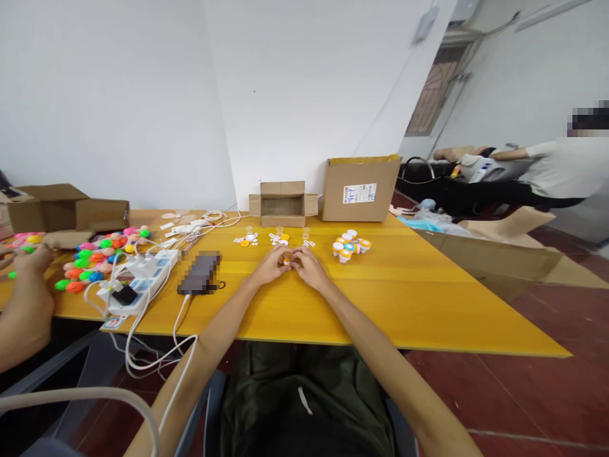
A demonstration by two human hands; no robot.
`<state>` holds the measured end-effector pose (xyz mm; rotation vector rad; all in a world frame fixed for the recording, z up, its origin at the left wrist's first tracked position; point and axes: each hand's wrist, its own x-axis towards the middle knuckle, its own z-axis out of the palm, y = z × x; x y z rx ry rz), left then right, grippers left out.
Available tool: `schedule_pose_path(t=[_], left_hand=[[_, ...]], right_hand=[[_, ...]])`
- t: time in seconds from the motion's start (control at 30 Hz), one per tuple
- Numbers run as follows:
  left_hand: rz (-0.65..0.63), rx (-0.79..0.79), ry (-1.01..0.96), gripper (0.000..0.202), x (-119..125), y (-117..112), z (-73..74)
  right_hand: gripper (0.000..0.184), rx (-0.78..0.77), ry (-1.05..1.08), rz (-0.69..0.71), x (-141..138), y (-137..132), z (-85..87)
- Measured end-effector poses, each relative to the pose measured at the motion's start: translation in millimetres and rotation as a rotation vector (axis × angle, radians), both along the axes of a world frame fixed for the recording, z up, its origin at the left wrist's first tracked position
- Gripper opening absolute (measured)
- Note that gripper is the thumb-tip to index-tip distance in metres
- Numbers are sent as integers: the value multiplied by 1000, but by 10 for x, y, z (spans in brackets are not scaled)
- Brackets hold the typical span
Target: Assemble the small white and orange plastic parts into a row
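Observation:
My left hand (271, 265) and my right hand (308, 266) meet over the yellow table, fingertips bent together. Between them is a small orange-and-white plastic piece (286, 261), partly hidden by the fingers; its exact kind is too small to make out. Just beyond my hands lie small groups of white plastic parts (238, 240), yellow round parts (285, 237) and clear little cups (306, 233). To the right of my right hand sits a pile of round white, orange and blue plastic pieces (351, 245).
A small open carton (283, 206) and a larger closed box (360, 190) stand against the wall. On the left are a phone (200, 273), a power strip (164, 261) with cables, colourful balls (98, 258) and another person's arm (29, 298). Another person sits far right.

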<state>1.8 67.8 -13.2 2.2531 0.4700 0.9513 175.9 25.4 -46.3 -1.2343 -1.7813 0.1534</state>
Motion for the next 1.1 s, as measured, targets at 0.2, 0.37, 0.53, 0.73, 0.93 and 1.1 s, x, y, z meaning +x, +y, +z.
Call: schedule_pose_path(t=[0.2,0.37,0.53,0.73,0.93,1.1], left_hand=[[-18,26,1,32,-3,8,-1],[-15,38,7,35,-7,1,0],[-11,37,9,36,-4,-1,2],[-5,29,9,40,6,0,-1],[-22,-8,-6,38,4,1,-7],[-35,-18,-20,37,5,-2,-12]], right_hand=[[14,-28,2,8,7,-3,19],[14,-43,19,8,0,-16,43],[15,-47,13,-3,-18,-36,67],[17,-14,-33,-3,-43,-79,104],[18,39,-111,-8,-52,-122,132],[17,41,-174,-29,-50,-158,159]])
